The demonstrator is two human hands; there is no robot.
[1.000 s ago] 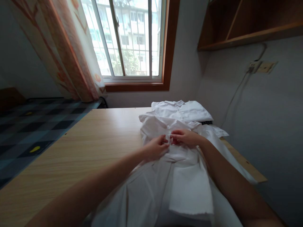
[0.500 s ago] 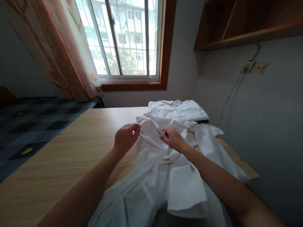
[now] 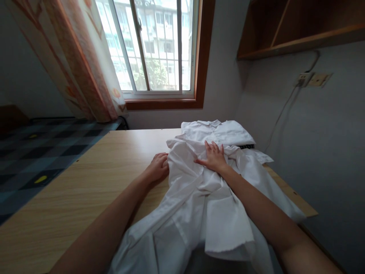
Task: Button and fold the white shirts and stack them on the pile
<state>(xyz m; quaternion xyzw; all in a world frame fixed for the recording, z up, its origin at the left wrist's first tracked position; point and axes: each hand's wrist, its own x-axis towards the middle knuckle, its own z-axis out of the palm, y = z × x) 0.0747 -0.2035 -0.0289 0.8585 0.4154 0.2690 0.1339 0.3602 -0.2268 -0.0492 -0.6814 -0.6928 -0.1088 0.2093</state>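
A white shirt (image 3: 196, 213) lies spread along the wooden table (image 3: 94, 179), its lower part hanging toward me. My left hand (image 3: 158, 167) rests at the shirt's left edge near the shoulder, fingers curled onto the cloth. My right hand (image 3: 213, 156) lies flat and spread on the shirt's upper chest, pressing it down. Just beyond, a folded white shirt (image 3: 219, 132) sits at the table's far end, collar toward the window.
A window (image 3: 154, 49) with an orange patterned curtain (image 3: 82, 64) is ahead. A bed with a checked cover (image 3: 37, 152) lies left of the table. A wooden shelf (image 3: 299, 30) and a wall socket (image 3: 309, 79) with a cable are on the right wall.
Both hands left the middle of the shirt front. The left hand moved out to the shirt's left edge and came down; the right hand opened and flattened on the cloth.
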